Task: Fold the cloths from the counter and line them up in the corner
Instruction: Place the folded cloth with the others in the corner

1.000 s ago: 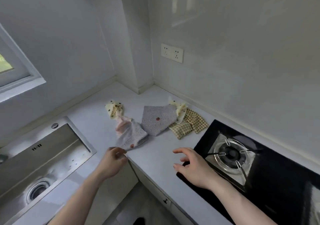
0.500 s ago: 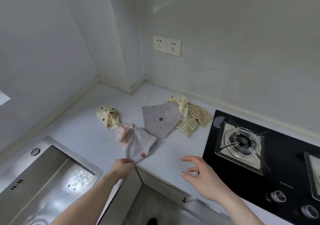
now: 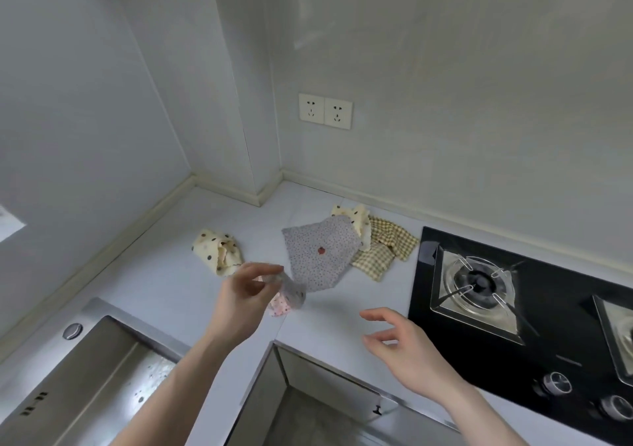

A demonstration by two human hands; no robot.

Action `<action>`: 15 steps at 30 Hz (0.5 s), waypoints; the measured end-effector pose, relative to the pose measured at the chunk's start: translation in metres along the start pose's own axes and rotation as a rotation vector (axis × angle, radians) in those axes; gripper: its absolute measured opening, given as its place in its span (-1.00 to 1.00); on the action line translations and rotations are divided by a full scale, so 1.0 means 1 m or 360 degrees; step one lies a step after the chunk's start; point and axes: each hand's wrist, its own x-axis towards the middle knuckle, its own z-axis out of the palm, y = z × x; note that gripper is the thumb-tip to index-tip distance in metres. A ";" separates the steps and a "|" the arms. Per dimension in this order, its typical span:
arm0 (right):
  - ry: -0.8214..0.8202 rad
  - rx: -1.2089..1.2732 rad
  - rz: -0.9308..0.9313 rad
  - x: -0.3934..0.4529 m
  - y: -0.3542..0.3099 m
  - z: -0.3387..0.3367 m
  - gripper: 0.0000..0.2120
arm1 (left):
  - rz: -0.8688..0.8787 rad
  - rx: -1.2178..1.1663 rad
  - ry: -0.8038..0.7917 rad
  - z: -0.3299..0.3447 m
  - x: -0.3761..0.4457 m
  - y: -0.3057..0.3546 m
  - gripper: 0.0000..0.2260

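The left hand [image 3: 245,291] pinches a bunched grey cloth [image 3: 291,293] by one corner above the tabletop's [image 3: 164,274] front edge; the right hand [image 3: 399,344] hovers open and empty. The cloth may slip off.

A small grey dotted cloth [image 3: 291,293] with pink beneath was held bunched and lifted off the counter [image 3: 164,284]. A larger grey floral cloth [image 3: 320,252] was spread flat, overlapping a yellow checked cloth [image 3: 383,250] and a cream cloth [image 3: 356,217]. A cream polka-dot cloth [image 3: 217,250] was crumpled well apart.
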 end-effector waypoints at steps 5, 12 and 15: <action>0.0037 0.0056 -0.0141 -0.005 -0.011 0.009 -0.72 | 0.0125 0.0046 -0.0222 -0.005 -0.012 0.038 -0.70; 0.0131 0.0056 -0.0357 -0.010 -0.028 0.009 -0.47 | 0.0462 0.0483 -0.0666 -0.003 -0.040 0.086 -0.72; 0.0038 0.0007 -0.0391 -0.013 -0.036 0.007 -0.44 | 0.0564 0.0653 -0.0775 -0.001 -0.044 0.096 -0.75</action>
